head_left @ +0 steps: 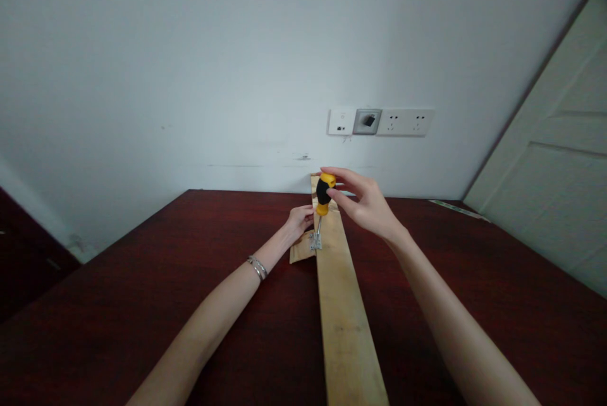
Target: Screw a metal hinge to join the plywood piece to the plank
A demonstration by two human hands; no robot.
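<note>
At table centre: we see a long wooden plank (pixel 344 305) running from 6 o'clock toward 12.
Screwdriver (pixel 324 198): upright at the plank's far end, tip on a small metal hinge (pixel 315 241).
Right hand (pixel 363 200): fingers loosely curled about the yellow-black handle.
Left hand (pixel 300 221): at 9 o'clock of the hinge, pressing a small wood block (pixel 300 249).
Handling: we judge the screwdriver light and rigid, best gripped at its rubbery handle.
Surroundings: wall sockets (pixel 380 121) at 12 o'clock, door (pixel 550 159) at 3; dark table (pixel 142 279).

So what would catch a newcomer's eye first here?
The yellow-and-black screwdriver, upright at the centre, gripped by the right hand over a metal hinge. Next, the long pale wooden plank running down the dark red table, where the left hand steadies a smaller wood piece.
</note>
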